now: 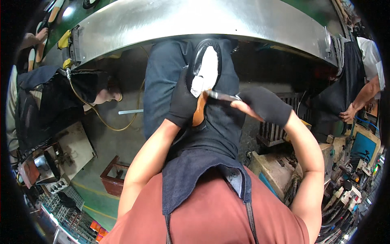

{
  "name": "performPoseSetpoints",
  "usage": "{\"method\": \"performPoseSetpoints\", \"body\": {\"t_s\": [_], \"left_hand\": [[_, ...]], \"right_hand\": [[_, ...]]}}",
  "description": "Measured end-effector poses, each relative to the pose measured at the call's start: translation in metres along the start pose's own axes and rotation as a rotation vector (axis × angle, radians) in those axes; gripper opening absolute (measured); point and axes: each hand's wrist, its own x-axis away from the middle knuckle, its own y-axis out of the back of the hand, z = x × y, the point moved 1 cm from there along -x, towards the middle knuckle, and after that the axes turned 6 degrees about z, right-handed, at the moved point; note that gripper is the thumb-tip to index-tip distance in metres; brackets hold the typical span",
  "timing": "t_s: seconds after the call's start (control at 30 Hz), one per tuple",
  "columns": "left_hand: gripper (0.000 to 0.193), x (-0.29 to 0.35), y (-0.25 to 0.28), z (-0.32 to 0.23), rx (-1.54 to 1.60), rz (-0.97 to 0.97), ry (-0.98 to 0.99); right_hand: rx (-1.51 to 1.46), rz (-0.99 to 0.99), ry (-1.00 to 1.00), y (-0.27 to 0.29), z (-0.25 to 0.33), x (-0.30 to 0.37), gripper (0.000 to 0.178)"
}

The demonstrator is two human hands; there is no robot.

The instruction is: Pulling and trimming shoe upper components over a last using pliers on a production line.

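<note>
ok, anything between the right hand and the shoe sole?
Head view: a slim metal tool spans that stretch, held in the right hand, tip on the shoe, which the left hand grips.

Head-worn fisheye view, steeply down over chest, close onto lap

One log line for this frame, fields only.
left hand: holds shoe on lap | right hand: metal tool at its sole | both gloved

Glossy black leather shoe [202, 53], matt cloth gloves [183, 99], brushed steel conveyor cover [195, 18].
</note>
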Motion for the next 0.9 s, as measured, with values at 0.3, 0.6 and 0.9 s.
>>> {"method": "performPoseSetpoints", "body": {"t_s": [0.3,0.6,0.9], "left_hand": [[0.085,-0.002,0.036,-0.038,0.126,0.475,0.297],[0.052,-0.005,0.001,0.004,-0.072,0.175,0.237],[0.079,0.012,0.029,-0.035,0.025,0.309,0.132]], "right_hand": [[-0.033,-0.045,-0.139,0.000,0.003,-0.012,0.046],[-0.253,-0.261,0.097,-0.034,-0.006,0.045,0.035],[-0.237,-0.266,-0.196,-0.035,-0.023,0.024,0.040]]}}
